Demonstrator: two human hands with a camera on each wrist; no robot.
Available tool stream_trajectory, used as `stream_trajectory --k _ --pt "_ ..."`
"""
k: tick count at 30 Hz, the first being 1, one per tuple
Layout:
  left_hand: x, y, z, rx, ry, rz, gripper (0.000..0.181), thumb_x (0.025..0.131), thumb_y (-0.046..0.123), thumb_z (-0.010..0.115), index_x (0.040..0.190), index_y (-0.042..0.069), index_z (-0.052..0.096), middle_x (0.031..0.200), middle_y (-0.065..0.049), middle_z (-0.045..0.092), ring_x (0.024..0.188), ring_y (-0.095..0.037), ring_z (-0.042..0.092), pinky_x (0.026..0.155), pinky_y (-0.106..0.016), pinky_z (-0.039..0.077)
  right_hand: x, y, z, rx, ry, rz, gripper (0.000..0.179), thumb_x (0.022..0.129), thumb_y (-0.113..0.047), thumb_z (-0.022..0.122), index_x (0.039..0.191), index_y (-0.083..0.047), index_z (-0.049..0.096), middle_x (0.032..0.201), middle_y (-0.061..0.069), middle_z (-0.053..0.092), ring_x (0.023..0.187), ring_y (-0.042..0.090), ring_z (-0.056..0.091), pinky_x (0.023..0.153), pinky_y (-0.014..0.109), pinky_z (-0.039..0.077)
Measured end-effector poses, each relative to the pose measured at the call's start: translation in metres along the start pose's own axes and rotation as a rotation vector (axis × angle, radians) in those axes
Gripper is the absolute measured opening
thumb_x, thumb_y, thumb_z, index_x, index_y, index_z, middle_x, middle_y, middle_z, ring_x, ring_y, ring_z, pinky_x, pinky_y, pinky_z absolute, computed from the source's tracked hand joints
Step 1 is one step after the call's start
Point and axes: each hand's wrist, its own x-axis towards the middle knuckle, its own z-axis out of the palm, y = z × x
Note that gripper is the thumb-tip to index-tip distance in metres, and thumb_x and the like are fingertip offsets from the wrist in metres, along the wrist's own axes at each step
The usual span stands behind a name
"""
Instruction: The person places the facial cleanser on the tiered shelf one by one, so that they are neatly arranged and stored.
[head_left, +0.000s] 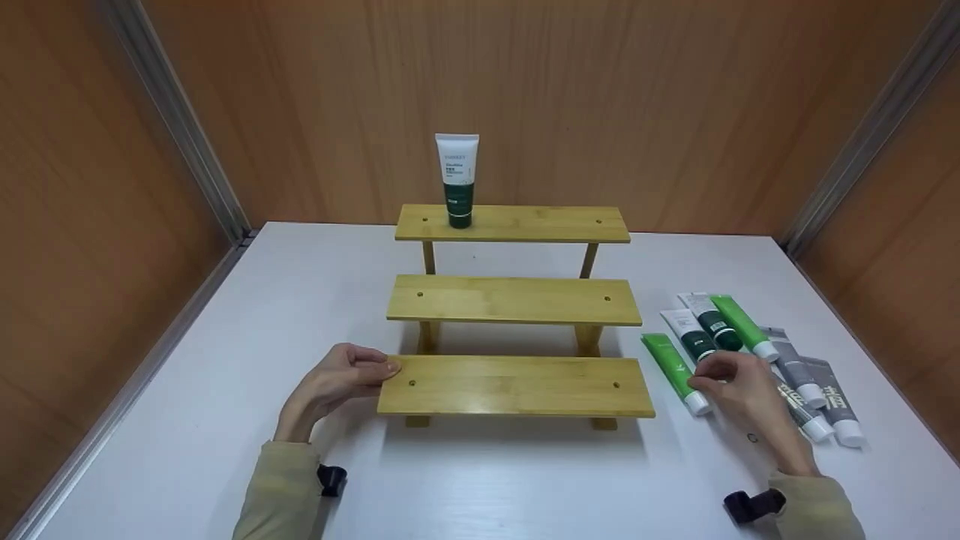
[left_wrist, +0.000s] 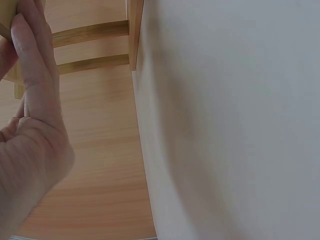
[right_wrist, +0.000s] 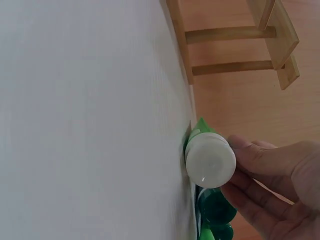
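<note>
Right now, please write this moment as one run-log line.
left hand: holds wooden rack's bottom tier; right hand: at leftmost green tube, grip unclear; top tier: one upright white-and-green tube

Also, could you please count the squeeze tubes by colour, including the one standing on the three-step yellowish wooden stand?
White-and-dark-green squeeze tubes: 3
Bright green squeeze tubes with white caps: 2
Grey squeeze tubes with white caps: 3
Total: 8

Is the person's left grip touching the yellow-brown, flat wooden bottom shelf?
Touching. The head view shows it: the left grip has its thumb on the left end of the bottom shelf.
</note>
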Motion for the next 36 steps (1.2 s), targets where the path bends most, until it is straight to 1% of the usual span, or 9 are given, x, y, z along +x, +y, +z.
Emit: stream_trajectory --k 3,6,9,14,18,21,26,30,36 --pt "-0.0002 0.0003 0.0008 -0.003 0.005 -0.002 0.047 0.092 0.016 0.073 0.122 -0.016 0.058 0.097 -0.007 0.078 0.087 -0.013 0.075 0.083 -0.029 0.063 0.0009 -0.0001 0.0016 0.013 -0.024 -0.004 0.024 0.082 -0.009 0.082 0.103 -0.002 0.071 0.086 0.006 0.071 0.076 0.003 0.061 0.07 0.013 0.049" --pt "0.0004 0.0009 0.0017 -0.005 0.007 -0.004 0.049 0.092 0.016 0.073 0.124 -0.017 0.056 0.099 -0.007 0.077 0.087 -0.013 0.075 0.082 -0.028 0.063 0.0015 -0.0012 0.0019 0.034 -0.075 0.021 0.035 0.083 -0.011 0.081 0.114 0.0 0.069 0.088 0.006 0.067 0.078 0.008 0.059 0.07 0.015 0.049" --pt "0.0009 0.0009 0.0022 -0.001 0.007 -0.007 0.05 0.092 0.016 0.073 0.125 -0.018 0.055 0.1 -0.008 0.077 0.088 -0.013 0.074 0.082 -0.027 0.062 0.002 -0.0017 0.0018 0.051 -0.119 0.058 0.041 0.084 -0.014 0.08 0.119 0.001 0.065 0.091 0.007 0.066 0.08 0.011 0.059 0.068 0.017 0.049" --pt "0.0009 0.0005 0.0012 0.01 0.011 -0.014 0.05 0.092 0.017 0.073 0.124 -0.017 0.056 0.1 -0.008 0.077 0.088 -0.013 0.075 0.083 -0.027 0.062 0.0026 -0.0002 0.0018 0.077 -0.176 0.098 0.05 0.087 -0.018 0.079 0.126 0.005 0.06 0.099 0.013 0.067 0.086 0.016 0.062 0.068 0.018 0.05" --pt "0.001 0.0005 0.0004 0.009 0.01 -0.015 0.049 0.092 0.017 0.073 0.124 -0.017 0.056 0.1 -0.008 0.077 0.088 -0.013 0.075 0.083 -0.027 0.062 0.0029 -0.0005 0.0024 0.1 -0.233 0.118 0.057 0.088 -0.025 0.079 0.13 0.007 0.057 0.108 0.022 0.068 0.097 0.027 0.066 0.072 0.023 0.053" --pt "0.0009 0.0009 0.0009 0.008 0.01 -0.013 0.048 0.092 0.016 0.073 0.124 -0.017 0.057 0.1 -0.008 0.077 0.088 -0.013 0.074 0.083 -0.027 0.062 0.0025 -0.001 0.0029 0.111 -0.255 0.131 0.061 0.088 -0.028 0.079 0.132 0.007 0.056 0.112 0.025 0.068 0.102 0.031 0.067 0.073 0.026 0.054" --pt "0.0003 0.0012 0.0017 0.002 0.016 -0.013 0.052 0.092 0.016 0.073 0.126 -0.018 0.054 0.101 -0.009 0.077 0.089 -0.013 0.074 0.083 -0.028 0.062 0.0018 -0.0015 0.0032 0.12 -0.256 0.139 0.061 0.087 -0.028 0.079 0.132 0.007 0.056 0.111 0.024 0.07 0.099 0.029 0.069 0.072 0.025 0.055" --pt "-0.0001 0.0003 0.0003 0.001 0.02 -0.011 0.057 0.091 0.017 0.074 0.129 -0.019 0.05 0.103 -0.009 0.077 0.091 -0.014 0.074 0.084 -0.029 0.062 0.0012 -0.0033 0.0046 0.115 -0.236 0.116 0.057 0.087 -0.026 0.08 0.129 0.007 0.059 0.108 0.023 0.071 0.098 0.028 0.069 0.071 0.023 0.054" --pt "0.0006 0.0002 -0.0003 0.013 0.015 -0.014 0.052 0.092 0.017 0.073 0.126 -0.017 0.055 0.102 -0.008 0.077 0.09 -0.014 0.075 0.084 -0.028 0.062 0.0009 -0.0029 0.0073 0.122 -0.203 0.094 0.051 0.087 -0.021 0.079 0.126 0.007 0.062 0.106 0.022 0.072 0.095 0.023 0.068 0.07 0.021 0.054"
